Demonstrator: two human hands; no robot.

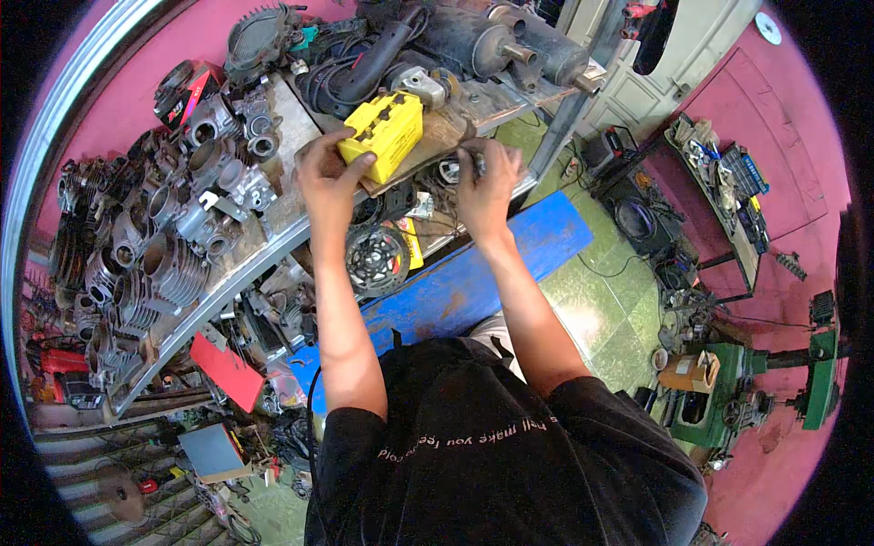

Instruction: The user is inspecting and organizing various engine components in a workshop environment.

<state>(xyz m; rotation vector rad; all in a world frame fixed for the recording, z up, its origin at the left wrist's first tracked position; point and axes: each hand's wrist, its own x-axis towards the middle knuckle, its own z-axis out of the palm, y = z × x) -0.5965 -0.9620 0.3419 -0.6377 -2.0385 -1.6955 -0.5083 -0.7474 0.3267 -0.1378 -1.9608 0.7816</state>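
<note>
A yellow plastic case [386, 135] with dark recesses along its top sits at the near edge of the cluttered bench. My left hand [330, 175] is at its left end, with thumb and index finger bent against the case; the other fingers are partly hidden. My right hand [489, 187] is to the right of the case, apart from it, at the bench edge. Its fingers are curled in, and whatever they hold, if anything, is too small or hidden. A worn brown board edge [423, 167] runs between the two hands.
Metal engine cylinders [168, 264] crowd the bench at left. An angle grinder [375, 62] and exhaust mufflers [482, 47] lie behind the case. Below the bench are a disc-shaped part [376, 260] and a long blue panel [446, 291]. A green machine [719, 391] stands at right.
</note>
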